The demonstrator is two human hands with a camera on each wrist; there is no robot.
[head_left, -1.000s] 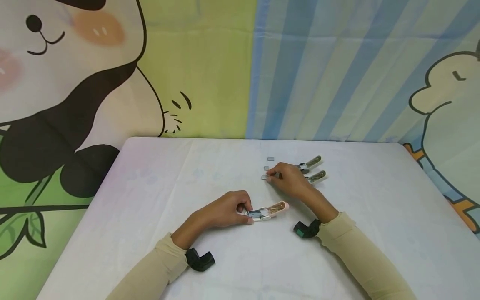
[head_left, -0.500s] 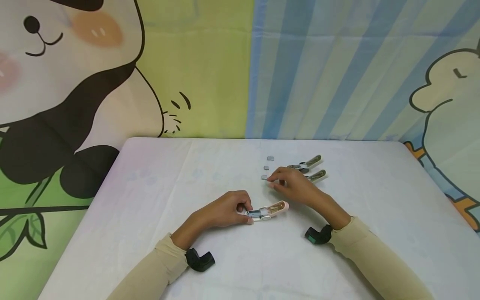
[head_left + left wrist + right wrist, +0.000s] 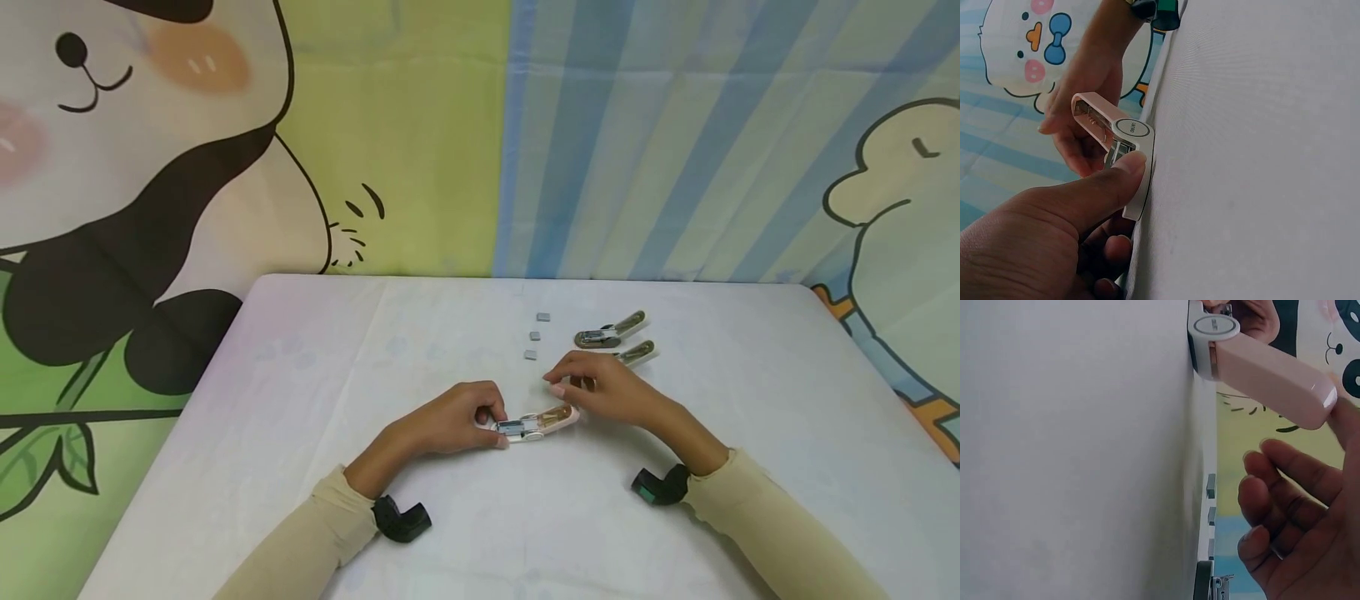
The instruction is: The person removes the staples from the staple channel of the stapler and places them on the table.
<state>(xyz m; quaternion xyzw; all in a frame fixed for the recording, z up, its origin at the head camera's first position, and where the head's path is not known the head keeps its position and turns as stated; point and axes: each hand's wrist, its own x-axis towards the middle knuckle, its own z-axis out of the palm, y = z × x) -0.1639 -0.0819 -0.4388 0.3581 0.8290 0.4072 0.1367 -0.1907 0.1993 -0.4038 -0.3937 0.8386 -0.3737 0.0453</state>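
My left hand [image 3: 450, 418] pinches the base of an open stapler [image 3: 536, 423], pink on top and white below, on the table. Its raised lid and metal magazine show in the left wrist view, with my left thumb [image 3: 1116, 175] on the magazine side. Just beyond the pink lid hovers my right hand [image 3: 611, 387], fingers loosely bent and nothing visible in them. In the right wrist view, its thumb is right by the tip of the pink lid [image 3: 1279, 378]. Three small grey staple strips [image 3: 530, 355] lie in a row farther back.
Two more staplers stand opened at the back right: a brownish-grey one [image 3: 597, 337] and another [image 3: 637, 352] partly hidden behind my right hand. A white cloth covers the table [image 3: 300, 417]. A printed cartoon curtain [image 3: 405, 167] hangs behind its far edge.
My right hand has drawn back from the nearest staple strip, toward me and to the right, near the pink stapler's lid. My left hand has kept its hold on the stapler.
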